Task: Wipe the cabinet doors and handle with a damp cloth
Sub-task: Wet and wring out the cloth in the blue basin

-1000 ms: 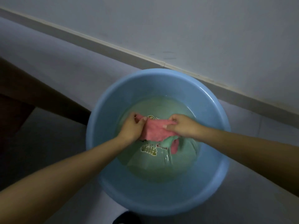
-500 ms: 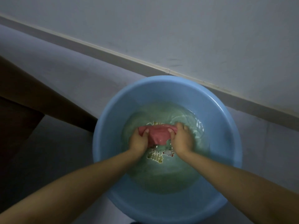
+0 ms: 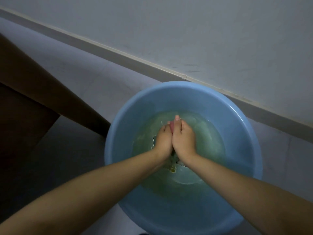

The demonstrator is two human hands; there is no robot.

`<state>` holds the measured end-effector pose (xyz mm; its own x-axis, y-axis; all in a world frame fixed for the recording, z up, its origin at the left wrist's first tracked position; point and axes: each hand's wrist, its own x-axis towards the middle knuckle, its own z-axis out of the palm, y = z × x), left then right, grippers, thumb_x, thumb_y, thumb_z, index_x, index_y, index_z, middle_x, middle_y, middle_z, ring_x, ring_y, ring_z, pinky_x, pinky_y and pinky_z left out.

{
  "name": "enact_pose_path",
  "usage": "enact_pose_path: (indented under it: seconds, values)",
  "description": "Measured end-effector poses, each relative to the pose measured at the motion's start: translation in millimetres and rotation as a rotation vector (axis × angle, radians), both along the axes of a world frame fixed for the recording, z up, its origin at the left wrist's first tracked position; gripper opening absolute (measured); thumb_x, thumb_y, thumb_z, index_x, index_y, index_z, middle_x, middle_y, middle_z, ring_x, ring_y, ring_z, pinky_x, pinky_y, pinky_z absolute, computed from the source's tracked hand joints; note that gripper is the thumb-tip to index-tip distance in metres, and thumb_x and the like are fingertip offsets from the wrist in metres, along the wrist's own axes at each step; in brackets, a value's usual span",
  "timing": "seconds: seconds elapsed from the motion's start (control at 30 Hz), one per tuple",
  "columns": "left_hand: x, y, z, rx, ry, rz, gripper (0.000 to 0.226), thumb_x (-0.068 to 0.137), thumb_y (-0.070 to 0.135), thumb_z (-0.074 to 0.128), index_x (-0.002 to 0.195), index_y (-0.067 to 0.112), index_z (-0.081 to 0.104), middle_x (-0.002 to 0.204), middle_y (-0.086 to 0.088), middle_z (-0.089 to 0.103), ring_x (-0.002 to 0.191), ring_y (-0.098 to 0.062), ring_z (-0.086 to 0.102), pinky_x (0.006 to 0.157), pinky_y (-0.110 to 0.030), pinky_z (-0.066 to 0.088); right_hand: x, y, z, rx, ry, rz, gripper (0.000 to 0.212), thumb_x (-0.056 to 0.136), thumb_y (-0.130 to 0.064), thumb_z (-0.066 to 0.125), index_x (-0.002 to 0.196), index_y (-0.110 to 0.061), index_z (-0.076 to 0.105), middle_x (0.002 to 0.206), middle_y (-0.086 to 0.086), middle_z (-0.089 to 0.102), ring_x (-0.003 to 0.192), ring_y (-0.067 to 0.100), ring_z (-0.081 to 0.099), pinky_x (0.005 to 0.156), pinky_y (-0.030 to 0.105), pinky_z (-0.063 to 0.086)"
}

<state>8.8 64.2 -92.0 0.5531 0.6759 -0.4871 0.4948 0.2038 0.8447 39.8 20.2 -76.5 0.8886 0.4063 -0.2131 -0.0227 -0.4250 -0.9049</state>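
Item, pink cloth point(image 3: 172, 127): bunched and gripped between the closed fingers of left hand point(image 3: 164, 140) and right hand point(image 3: 184, 141), pressed together over the water in the blue basin point(image 3: 237, 126) on the floor, presumably so squeezed water is caught.

A small pink fabric cloth point(image 3: 172, 127) is almost wholly hidden, pressed between two palms over the water of a round light-blue plastic basin point(image 3: 128, 116) on the floor. Only a narrow pink strip shows near the fingertips, just above the water.
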Motion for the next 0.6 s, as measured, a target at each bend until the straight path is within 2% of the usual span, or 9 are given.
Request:
enact_pose_path:
  seconds: [0.1,0.17,0.23,0.33,0.4,0.43,0.47,0.53,0.6]
  values:
    - [-4.8,-3.9,1.1,-0.095,0.001,0.073,0.04,0.102,0.032,0.033,0.074,0.015,0.058,0.071,-0.008,0.062,0.067,-0.02,0.055,0.065,-0.037,0.047,9.5,-1.7,-7.5,-0.1,-0.073,0.114,0.044,0.102,-0.032,0.035,0.064,-0.018,0.053,0.069,0.008,0.062,0.07,0.027,0.058,0.061,0.03,0.035]
    - [-6.4,-10.7,4.6,-0.072,-0.004,0.07,0.046,0.103,0.031,0.033,0.065,0.015,0.055,0.061,-0.007,0.057,0.06,-0.02,0.052,0.06,-0.031,0.042,23.8,-7.7,-23.5,-0.231,-0.049,0.132,0.049,0.102,-0.034,0.031,0.068,-0.012,0.058,0.081,0.02,0.066,0.079,0.032,0.061,0.067,0.033,0.04]
    - [-10.9,-12.7,6.3,-0.001,-0.006,0.02,0.045,0.103,0.03,0.033,0.063,0.016,0.048,0.063,-0.004,0.051,0.061,-0.017,0.046,0.063,-0.029,0.036,36.2,-19.6,-41.4,-0.335,0.03,0.135,0.049,0.103,-0.032,0.031,0.075,-0.008,0.062,0.09,0.024,0.066,0.088,0.035,0.061,0.068,0.032,0.036]
    - [-24.7,2.7,-7.0,0.028,0.11,-0.032,0.036,0.102,0.038,0.032,0.097,0.011,0.055,0.094,-0.005,0.059,0.089,-0.019,0.056,0.08,-0.027,0.04,51.6,-43.7,-56.4,-0.416,0.084,0.16,0.045,0.102,-0.035,0.034,0.09,-0.001,0.061,0.088,0.02,0.063,0.086,0.033,0.058,0.063,0.029,0.031]
    - [-33.9,17.1,-13.5,0.062,0.177,-0.103,0.03,0.101,0.034,0.04,0.118,0.01,0.047,0.112,-0.005,0.057,0.105,-0.022,0.055,0.082,-0.024,0.039,56.7,-59.1,-55.3,-0.392,0.047,0.257,0.031,0.1,-0.033,0.042,0.096,-0.005,0.057,0.086,0.008,0.057,0.084,0.023,0.053,0.061,0.027,0.033]
    - [-37.2,21.8,-14.9,0.084,0.191,-0.157,0.033,0.099,0.029,0.047,0.126,0.011,0.042,0.122,-0.007,0.055,0.111,-0.021,0.053,0.086,-0.023,0.039,57.2,-64.5,-53.2,-0.37,0.011,0.321,0.025,0.098,-0.029,0.048,0.107,-0.007,0.056,0.096,0.005,0.053,0.09,0.019,0.049,0.068,0.023,0.035]
    - [-39.9,24.8,-17.0,0.12,0.204,-0.218,0.047,0.095,0.024,0.056,0.135,0.013,0.036,0.134,-0.009,0.048,0.12,-0.022,0.049,0.096,-0.023,0.038,56.0,-67.6,-50.3,-0.36,-0.046,0.38,0.03,0.095,-0.026,0.055,0.119,-0.01,0.054,0.109,0.006,0.047,0.099,0.016,0.044,0.08,0.019,0.034]
    - [-43.8,24.0,-18.5,0.201,0.238,-0.344,0.079,0.086,0.016,0.068,0.148,0.018,0.02,0.148,-0.012,0.027,0.134,-0.024,0.035,0.107,-0.018,0.022,49.8,-69.9,-47.5,-0.374,-0.194,0.466,0.045,0.086,-0.027,0.067,0.128,-0.02,0.051,0.125,0.009,0.035,0.115,0.021,0.035,0.099,0.026,0.028]
    - [-47.5,18.7,-18.4,0.24,0.232,-0.374,0.09,0.079,0.006,0.073,0.149,0.023,0.018,0.146,-0.013,0.018,0.134,-0.023,0.031,0.097,-0.003,0.013,44.1,-67.6,-47.0,-0.439,-0.358,0.545,0.043,0.076,-0.034,0.076,0.116,-0.026,0.06,0.133,0.009,0.033,0.123,0.027,0.029,0.104,0.033,0.023]
